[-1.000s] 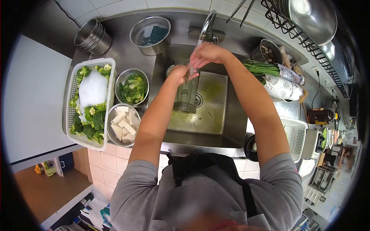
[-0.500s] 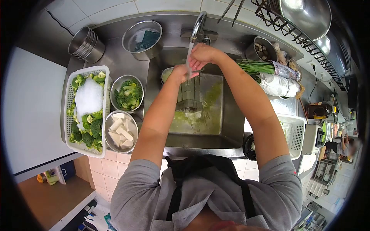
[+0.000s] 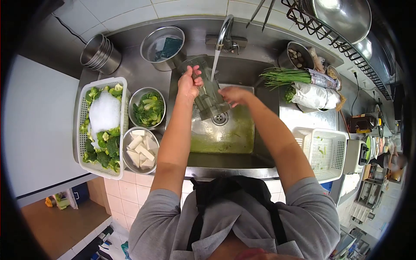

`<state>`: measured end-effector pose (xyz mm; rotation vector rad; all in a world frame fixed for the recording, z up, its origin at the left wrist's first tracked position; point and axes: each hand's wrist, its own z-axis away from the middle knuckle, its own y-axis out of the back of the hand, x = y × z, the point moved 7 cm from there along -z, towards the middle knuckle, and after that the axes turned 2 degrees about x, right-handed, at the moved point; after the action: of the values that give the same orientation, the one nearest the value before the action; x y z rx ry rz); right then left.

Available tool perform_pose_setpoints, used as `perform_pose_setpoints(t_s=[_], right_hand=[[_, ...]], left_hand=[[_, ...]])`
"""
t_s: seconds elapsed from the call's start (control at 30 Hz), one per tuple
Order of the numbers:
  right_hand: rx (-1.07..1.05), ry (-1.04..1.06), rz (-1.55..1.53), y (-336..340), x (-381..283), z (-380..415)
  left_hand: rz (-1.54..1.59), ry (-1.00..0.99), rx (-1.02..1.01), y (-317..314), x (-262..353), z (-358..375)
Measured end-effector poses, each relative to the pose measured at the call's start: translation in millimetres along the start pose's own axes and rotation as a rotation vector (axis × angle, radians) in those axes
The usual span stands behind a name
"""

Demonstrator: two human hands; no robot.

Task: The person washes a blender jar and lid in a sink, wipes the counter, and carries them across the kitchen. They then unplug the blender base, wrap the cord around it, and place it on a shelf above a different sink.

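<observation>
Over the sink (image 3: 234, 141), a clear plastic jug (image 3: 207, 93), shaped like a blender jar, is held tilted with its wide end toward the back left. My left hand (image 3: 189, 85) grips its left side, fingers wrapped over the edge. At its right side, near the lower end, my right hand (image 3: 234, 95) has curled fingers against the wall; they are slightly blurred. Water (image 3: 215, 65) streams from the curved tap (image 3: 224, 32) down by the jug. Greenish water lies on the sink floor around the drain (image 3: 220, 118).
Left of the sink stand a white basket (image 3: 123, 147) of broccoli, a bowl of leafy greens (image 3: 148, 108), a bowl of white blocks (image 3: 141, 149) and a steel pot (image 3: 162, 47). To the right are green stalks (image 3: 286, 78), a wrapped bundle (image 3: 318, 95) and white baskets (image 3: 327, 156).
The jug has come up from the sink floor into my hands. My hands have parted from under the tap, the left moving left, the right moving right and nearer. The drain now shows.
</observation>
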<state>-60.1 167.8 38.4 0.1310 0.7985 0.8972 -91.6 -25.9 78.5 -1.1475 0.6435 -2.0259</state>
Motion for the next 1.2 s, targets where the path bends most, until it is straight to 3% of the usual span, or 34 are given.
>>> perform_pose_setpoints(t_s=[0.07,0.3,0.37,0.67,0.77,0.9,1.0,1.2], right_hand=[[0.069,0.234,-0.485,-23,10,-15],[0.3,0.351,-0.446,-33,1,4],[0.458,0.25,-0.519,-20,-8,32],[0.435,0.26,-0.77,-25,25,-11],[0.479,0.337,-0.738,-26,30,-19],[0.433,0.307,-0.752,-31,35,-28],[0.534,0.282,-0.65,-28,37,-24],[0.355,0.218,-0.776,-27,20,-2]], left_hand=[[0.074,-0.027,0.005,1,7,8],[0.102,-0.058,-0.078,-4,13,26],[0.096,-0.063,-0.096,-7,14,27],[0.053,-0.032,-0.099,-14,2,29],[0.039,-0.048,-0.098,-14,0,28],[0.031,-0.04,-0.094,-14,0,31],[0.038,-0.037,-0.106,-14,-1,33],[0.036,-0.046,-0.108,-9,1,36]])
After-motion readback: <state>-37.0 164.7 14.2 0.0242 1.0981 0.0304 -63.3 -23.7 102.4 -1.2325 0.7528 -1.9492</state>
